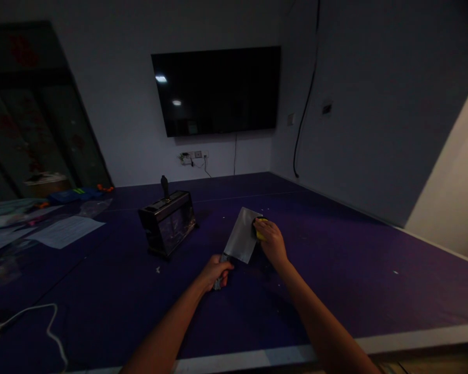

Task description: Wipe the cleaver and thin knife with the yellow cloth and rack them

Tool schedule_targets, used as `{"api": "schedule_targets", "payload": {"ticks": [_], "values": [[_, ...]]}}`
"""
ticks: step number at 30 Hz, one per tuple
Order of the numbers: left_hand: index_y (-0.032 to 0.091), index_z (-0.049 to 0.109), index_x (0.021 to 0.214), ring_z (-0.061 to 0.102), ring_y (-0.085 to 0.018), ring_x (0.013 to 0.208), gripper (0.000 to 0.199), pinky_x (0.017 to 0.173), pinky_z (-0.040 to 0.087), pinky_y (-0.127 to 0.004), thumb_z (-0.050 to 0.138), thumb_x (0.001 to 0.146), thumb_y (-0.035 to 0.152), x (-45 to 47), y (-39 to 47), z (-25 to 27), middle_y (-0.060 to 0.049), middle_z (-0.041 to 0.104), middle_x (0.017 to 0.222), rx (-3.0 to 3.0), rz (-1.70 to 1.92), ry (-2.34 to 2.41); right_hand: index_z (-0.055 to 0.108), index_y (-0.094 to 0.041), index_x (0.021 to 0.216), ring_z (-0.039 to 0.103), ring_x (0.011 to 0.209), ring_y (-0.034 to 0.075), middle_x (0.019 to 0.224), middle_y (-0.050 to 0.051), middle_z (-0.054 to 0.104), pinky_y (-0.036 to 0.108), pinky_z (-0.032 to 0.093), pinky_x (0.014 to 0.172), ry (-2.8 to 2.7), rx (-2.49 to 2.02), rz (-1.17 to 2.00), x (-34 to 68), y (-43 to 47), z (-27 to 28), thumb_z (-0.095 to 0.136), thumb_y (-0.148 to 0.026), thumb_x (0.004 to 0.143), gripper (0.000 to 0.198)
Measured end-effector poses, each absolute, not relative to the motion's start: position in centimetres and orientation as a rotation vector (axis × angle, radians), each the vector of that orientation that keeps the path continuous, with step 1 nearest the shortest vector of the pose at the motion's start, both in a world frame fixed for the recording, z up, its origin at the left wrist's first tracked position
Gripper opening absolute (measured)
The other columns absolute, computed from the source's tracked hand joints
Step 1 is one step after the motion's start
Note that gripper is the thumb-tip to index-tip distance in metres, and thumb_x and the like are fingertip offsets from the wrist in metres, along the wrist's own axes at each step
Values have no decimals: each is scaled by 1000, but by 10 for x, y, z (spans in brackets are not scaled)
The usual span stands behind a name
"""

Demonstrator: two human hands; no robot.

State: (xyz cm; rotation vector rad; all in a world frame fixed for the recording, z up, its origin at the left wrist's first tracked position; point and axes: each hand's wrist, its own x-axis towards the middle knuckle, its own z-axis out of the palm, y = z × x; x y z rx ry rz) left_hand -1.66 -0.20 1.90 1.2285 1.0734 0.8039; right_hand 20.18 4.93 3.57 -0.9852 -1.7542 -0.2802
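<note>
My left hand (216, 272) is wrapped round the grey handle of a cleaver (239, 236). Its broad pale blade points up and away from me, above the purple table. At the blade's right edge, my right hand (271, 238) grips a small yellow-and-black block (260, 235), mostly covered by my fingers; its exact kind is unclear. The block appears to touch the blade near the far corner. Left of the cleaver stands a dark knife block (171, 223) with see-through sides, and one black handle (164, 187) sticks up from its top.
Papers (68, 231) and plastic bags lie at the left, near a blue item (76, 194). A white cable (52, 322) curls at the lower left. The purple tabletop (347, 275) meets walls at the back and right. A television (220, 91) hangs behind.
</note>
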Motion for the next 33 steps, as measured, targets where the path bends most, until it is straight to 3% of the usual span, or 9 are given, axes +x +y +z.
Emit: {"api": "schedule_targets", "payload": {"ticks": [11,27,33], "values": [[17,44,64,41,-7,28,15,32,25,-15,57,63,25,-14,-8,24,8,40,37,1263,784,1134,61,-19,109,48,113,23,119,8,59,46,40,94,-1711,-1015,-293,209,52,37,38,4,60,59],[17,43,57,39,-7,28,19,31,24,-18,55,63,31,-12,-3,18,7,38,39,1141,1008,1185,67,-19,99,56,102,20,112,6,63,38,46,86,-2133,-756,-100,162,33,32,38,3,47,63],[18,43,60,38,-6,29,23,33,26,-18,55,62,37,-13,-1,18,8,37,40,1094,1064,1145,68,-20,96,56,102,20,108,7,65,39,46,87,-2237,-625,9,149,27,30,39,0,49,59]]}}
